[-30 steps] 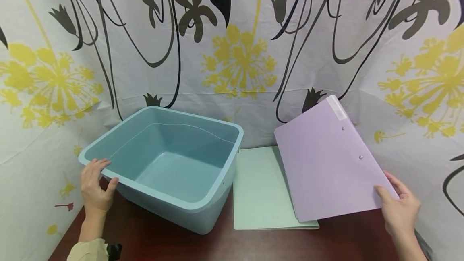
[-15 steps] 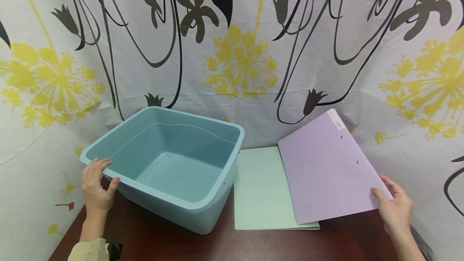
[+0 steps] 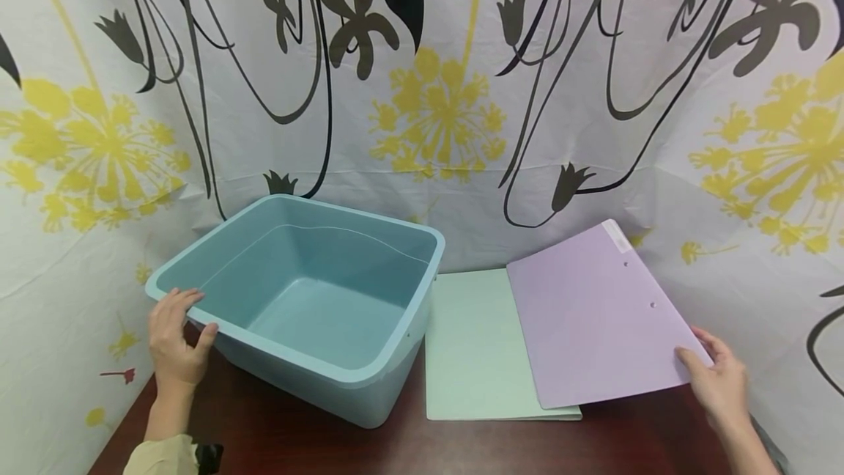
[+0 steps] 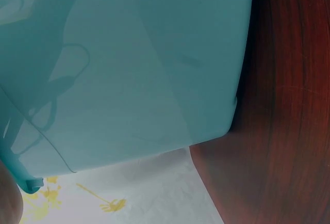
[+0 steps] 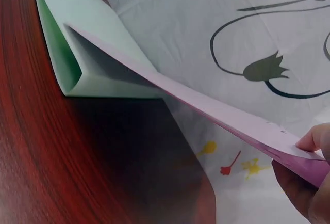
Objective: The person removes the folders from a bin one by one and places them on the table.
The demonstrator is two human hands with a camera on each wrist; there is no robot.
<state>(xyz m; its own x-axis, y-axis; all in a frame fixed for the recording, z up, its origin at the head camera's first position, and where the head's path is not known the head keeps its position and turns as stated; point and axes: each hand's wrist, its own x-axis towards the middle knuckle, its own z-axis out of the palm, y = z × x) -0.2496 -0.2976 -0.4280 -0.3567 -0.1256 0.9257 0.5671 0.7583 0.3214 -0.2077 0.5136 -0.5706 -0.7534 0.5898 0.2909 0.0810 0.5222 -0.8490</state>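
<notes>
In the head view, a lavender file folder [image 3: 593, 321] with a white label strip and two rivets slants over a pale green folder [image 3: 481, 350]. My right hand [image 3: 722, 380] pinches its lower right corner, thumb on top; this corner stays raised off the table. The right wrist view shows the lavender folder [image 5: 221, 105] edge-on, its far end over the green folder [image 5: 124, 53], whose side gapes. My left hand [image 3: 176, 343] rests at the left front corner of a blue plastic tub [image 3: 330, 369], fingers over the rim and thumb spread apart.
The tub's inside [image 3: 323, 314] shows a bare floor. A dark red wooden table [image 3: 409, 453] lies under everything. A white flower-printed cloth [image 3: 448, 218] hangs close behind and at both sides.
My right hand has lowered the lavender folder and moved slightly left, so it lies flatter over the green folder. The left hand and the tub stay in place.
</notes>
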